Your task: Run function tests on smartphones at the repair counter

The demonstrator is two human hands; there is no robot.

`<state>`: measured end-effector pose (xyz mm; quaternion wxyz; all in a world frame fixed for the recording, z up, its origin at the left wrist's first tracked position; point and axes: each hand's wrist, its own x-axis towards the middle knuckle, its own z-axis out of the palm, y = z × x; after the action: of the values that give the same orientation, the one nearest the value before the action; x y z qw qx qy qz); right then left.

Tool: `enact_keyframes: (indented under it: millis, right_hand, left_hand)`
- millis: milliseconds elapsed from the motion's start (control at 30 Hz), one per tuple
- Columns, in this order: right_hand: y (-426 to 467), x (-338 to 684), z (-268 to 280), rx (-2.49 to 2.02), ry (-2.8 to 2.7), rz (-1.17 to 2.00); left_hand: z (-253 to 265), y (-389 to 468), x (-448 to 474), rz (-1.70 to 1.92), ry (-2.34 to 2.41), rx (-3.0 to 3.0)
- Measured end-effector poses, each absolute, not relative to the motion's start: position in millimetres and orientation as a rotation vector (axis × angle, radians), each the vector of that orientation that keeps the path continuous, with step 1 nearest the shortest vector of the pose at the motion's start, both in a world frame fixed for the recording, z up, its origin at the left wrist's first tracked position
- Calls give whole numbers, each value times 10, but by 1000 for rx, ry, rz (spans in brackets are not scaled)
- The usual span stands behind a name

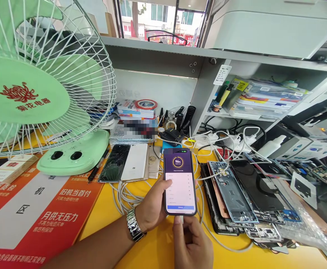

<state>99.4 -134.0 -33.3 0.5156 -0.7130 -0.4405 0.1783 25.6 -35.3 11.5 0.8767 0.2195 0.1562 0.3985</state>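
A smartphone (179, 190) is upright in my left hand (152, 207), its lit screen showing "96%" above a list and a blue bar at the bottom. My left thumb lies over the screen's left edge, and a metal watch is on that wrist. Just below the phone, my right hand (193, 244) pinches the white plug of a charging cable (179, 218) at the phone's bottom edge. Whether the plug is fully seated I cannot tell. A coil of pale cable (124, 198) lies on the yellow table to the left of the phone.
A green fan (74, 149) stands at left, on a red printed mat (68, 209). Behind my left hand lie a cracked black phone (114, 162) and a white phone (134, 162). Stacked phone frames (233, 190) crowd the right. Shelving (208, 93) rises at the back.
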Motion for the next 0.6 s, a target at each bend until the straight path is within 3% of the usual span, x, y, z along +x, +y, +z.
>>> enact_keyframes:
  millis: [400, 600]
  right_hand:
    - [-1266, 1192, -210, -1838, -1392, -297]
    - [-1356, 1451, -285, -1598, -1695, -286]
  left_hand:
    - [221, -335, 248, 876, 347, 274]
    - [231, -235, 175, 846, 347, 362]
